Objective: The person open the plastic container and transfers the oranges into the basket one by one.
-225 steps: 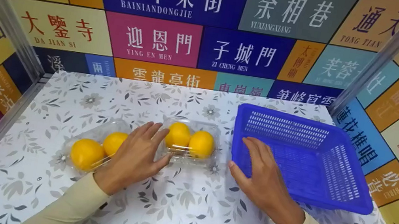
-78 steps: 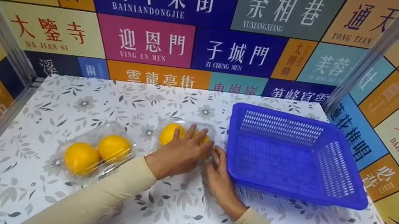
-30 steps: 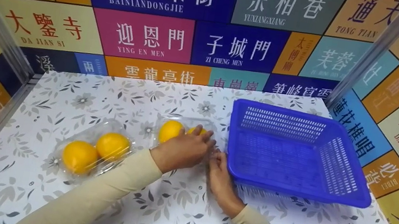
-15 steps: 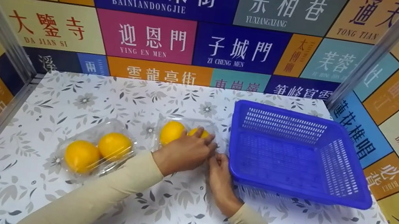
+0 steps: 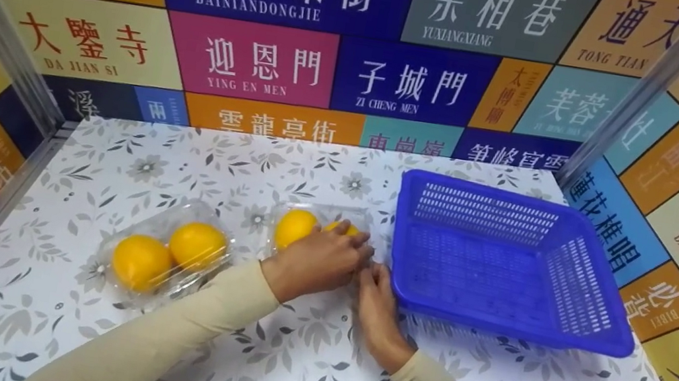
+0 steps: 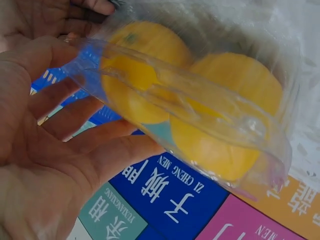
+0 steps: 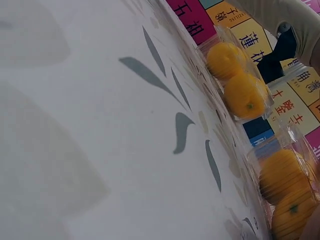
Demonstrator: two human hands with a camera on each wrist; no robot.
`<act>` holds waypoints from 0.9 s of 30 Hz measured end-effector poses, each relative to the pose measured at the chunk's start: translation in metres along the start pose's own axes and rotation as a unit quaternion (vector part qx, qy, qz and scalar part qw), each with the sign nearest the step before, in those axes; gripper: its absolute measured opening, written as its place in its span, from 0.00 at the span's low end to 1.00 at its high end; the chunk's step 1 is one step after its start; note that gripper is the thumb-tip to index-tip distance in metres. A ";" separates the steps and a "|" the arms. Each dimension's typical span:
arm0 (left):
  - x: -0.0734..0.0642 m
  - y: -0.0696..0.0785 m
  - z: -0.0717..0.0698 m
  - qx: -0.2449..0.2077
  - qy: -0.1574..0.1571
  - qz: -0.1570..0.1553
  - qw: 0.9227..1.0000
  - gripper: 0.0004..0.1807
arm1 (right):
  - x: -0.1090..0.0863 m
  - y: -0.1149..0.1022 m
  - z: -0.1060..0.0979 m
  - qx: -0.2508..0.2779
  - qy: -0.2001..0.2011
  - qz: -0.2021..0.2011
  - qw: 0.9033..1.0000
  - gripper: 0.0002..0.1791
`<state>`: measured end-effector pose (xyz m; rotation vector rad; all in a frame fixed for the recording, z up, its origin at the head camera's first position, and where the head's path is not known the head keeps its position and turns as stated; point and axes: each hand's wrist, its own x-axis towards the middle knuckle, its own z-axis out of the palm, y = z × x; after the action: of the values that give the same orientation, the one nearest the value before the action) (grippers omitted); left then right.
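A clear plastic clamshell box (image 5: 323,207) with two oranges (image 5: 295,229) sits left of the blue basket. My left hand (image 5: 324,263) reaches over it, covering much of the right-hand orange. In the left wrist view the thumb and fingers pinch the box's rim at a corner, with the oranges (image 6: 227,135) showing through the plastic. My right hand (image 5: 380,309) comes in from the front right, thumb and fingertips gathered at that same corner, close to the left fingertips. Whether the lid's edge is fastened cannot be told.
A second clear box (image 5: 190,211) with two oranges (image 5: 141,262) lies angled at the left. The blue slotted basket (image 5: 475,324) stands right of the hands, its near-left corner close to my right hand. Flower-patterned tablecloth (image 5: 145,168) covers the table; lettered panels rise behind.
Several seconds ago both hands hovered apart; both have since come to the right corner of the middle box. Over the last second they shift only slightly there. The boxes and basket stay put.
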<state>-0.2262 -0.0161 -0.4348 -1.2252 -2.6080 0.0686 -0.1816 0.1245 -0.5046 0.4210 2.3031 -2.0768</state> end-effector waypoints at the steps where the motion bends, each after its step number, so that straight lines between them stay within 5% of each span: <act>1: 0.000 0.000 0.000 0.003 0.003 0.002 1.000 0.12 | 0.000 0.001 0.000 0.006 -0.001 -0.001 1.000 0.08; 10: 0.000 -0.005 0.005 0.033 0.036 0.034 0.998 0.11 | 0.000 0.004 0.002 0.047 0.003 -0.011 0.999 0.06; 17: 0.005 -0.024 -0.003 -0.101 0.067 0.036 0.992 0.11 | -0.001 0.008 -0.003 0.046 -0.010 -0.036 0.998 0.06; 20: 0.004 -0.026 -0.006 -0.124 0.047 0.047 0.990 0.16 | -0.001 0.008 -0.005 0.030 -0.010 -0.037 0.999 0.07; 27: -0.009 -0.027 -0.005 -0.058 -0.001 0.026 0.998 0.22 | -0.002 0.010 -0.006 0.022 -0.011 -0.027 0.999 0.07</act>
<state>-0.2398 -0.0402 -0.4273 -1.3310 -2.6144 -0.0734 -0.1767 0.1305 -0.5137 0.3399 2.2854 -2.1496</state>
